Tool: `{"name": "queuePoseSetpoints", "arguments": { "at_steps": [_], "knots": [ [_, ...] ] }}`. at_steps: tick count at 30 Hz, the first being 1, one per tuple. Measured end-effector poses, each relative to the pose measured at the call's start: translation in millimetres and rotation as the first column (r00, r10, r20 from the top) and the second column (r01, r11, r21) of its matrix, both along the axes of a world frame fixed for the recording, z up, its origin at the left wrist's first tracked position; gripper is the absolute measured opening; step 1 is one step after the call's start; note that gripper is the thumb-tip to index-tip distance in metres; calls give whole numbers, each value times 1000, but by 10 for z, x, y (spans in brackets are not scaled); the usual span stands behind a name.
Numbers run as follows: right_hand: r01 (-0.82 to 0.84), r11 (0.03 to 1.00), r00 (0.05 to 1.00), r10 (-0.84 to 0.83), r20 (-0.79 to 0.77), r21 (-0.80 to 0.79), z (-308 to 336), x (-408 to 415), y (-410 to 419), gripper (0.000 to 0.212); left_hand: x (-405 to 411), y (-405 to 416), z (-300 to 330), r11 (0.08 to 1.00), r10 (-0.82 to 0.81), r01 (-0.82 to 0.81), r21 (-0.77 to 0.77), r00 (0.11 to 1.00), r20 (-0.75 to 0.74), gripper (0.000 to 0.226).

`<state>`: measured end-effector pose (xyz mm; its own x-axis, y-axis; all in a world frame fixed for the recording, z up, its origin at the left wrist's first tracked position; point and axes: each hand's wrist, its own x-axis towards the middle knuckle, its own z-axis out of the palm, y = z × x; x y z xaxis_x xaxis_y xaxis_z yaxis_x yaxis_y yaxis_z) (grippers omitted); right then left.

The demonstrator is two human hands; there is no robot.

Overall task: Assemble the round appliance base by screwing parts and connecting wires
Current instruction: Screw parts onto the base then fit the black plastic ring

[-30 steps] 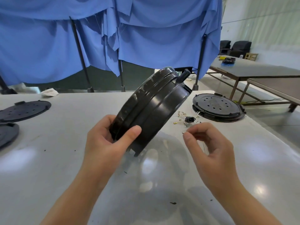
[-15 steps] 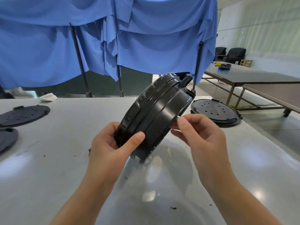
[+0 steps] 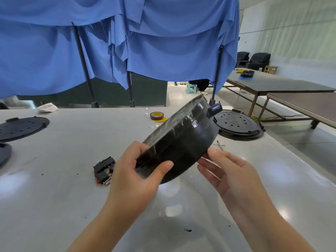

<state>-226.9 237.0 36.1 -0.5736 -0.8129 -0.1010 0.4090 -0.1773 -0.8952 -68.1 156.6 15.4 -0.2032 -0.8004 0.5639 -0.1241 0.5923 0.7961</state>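
Note:
A round black appliance base (image 3: 183, 140) is held tilted above the grey table (image 3: 54, 179), its rim facing up and left, a short stub on its upper right edge. My left hand (image 3: 138, 177) grips its lower left edge, thumb across the outer wall. My right hand (image 3: 229, 171) is at the base's lower right edge with fingers nearly straight, fingertips touching the wall; whether it pinches anything small is hidden. A small wire with a terminal (image 3: 220, 144) lies on the table just behind that hand.
A black perforated disc (image 3: 238, 124) lies at the right rear, another (image 3: 21, 127) at the far left with a dark part (image 3: 4, 154) below it. Small black switch parts (image 3: 104, 169) sit left of my hands. A tape roll (image 3: 156, 116) and crumpled cloth (image 3: 47, 107) lie farther back.
The base has been turned flatter, its rim now more upward. My right hand slid from the upper right side down to the lower right edge and its fingers straightened.

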Motion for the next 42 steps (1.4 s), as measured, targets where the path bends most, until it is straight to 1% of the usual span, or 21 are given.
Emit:
{"name": "queuePoseSetpoints", "arguments": {
  "at_steps": [2,5,7,9,10,12,13,15,17,19,23,26,28,30,33,34,36,38,39,42],
  "knots": [
    [-21,999,993,18,115,27,-87,-50,42,13,-43,15,-56,997,4,0,-82,998,59,38],
    [-50,996,974,33,225,74,-199,-90,105,15,-58,-21,-120,980,-27,62,-187,983,180,31],
    [-100,987,946,55,318,126,-257,-112,150,23,-57,-67,-164,969,-22,91,-231,958,286,32],
    [-200,967,890,112,441,159,-295,-131,210,21,-49,-110,-201,954,-21,134,-268,922,387,28],
    [-258,952,852,144,503,165,-311,-135,237,30,-41,-127,-214,945,-27,164,-282,901,433,25],
    [-338,926,787,182,590,165,-366,-137,274,48,-13,-162,-229,934,-44,218,-283,856,515,24],
    [-365,917,763,194,617,163,-377,-123,286,52,4,-177,-232,933,-49,235,-274,835,548,26],
    [-405,905,713,220,666,135,-384,-94,302,51,46,-211,-218,931,-44,248,-267,804,593,30],
    [-454,886,649,257,716,92,-381,-65,312,48,87,-243,-183,930,-16,233,-284,799,601,36],
    [-506,862,576,311,756,30,-376,-17,320,47,119,-257,-148,935,1,205,-290,815,579,47],
    [-540,836,455,388,802,-98,-404,90,306,44,136,-277,-183,947,19,172,-273,814,581,60],
    [-512,850,421,377,825,-127,-398,114,303,34,134,-321,-243,962,13,154,-226,801,598,67],
    [-487,864,406,354,843,-128,-408,123,304,32,131,-349,-274,962,30,138,-234,802,597,64],
    [-455,876,375,354,857,-163,-435,128,314,40,128,-370,-296,959,46,132,-249,799,600,59],
    [-403,884,323,380,867,-238,-434,105,341,48,130,-387,-303,959,43,138,-247,792,609,61],
    [-390,885,314,387,867,-254,-418,91,351,47,129,-387,-302,959,41,140,-245,791,611,62],
    [-388,888,348,391,852,-249,-388,52,370,52,127,-380,-303,959,39,142,-244,790,612,63],
    [-417,886,429,390,815,-204,-369,5,394,61,126,-379,-310,959,41,141,-247,791,610,64],
    [-443,881,476,389,788,-168,-353,-14,405,62,128,-378,-311,959,40,142,-247,790,611,65],
    [-511,858,599,391,699,-42,-280,-50,410,55,136,-373,-310,959,41,144,-245,784,620,64]
  ]
}}
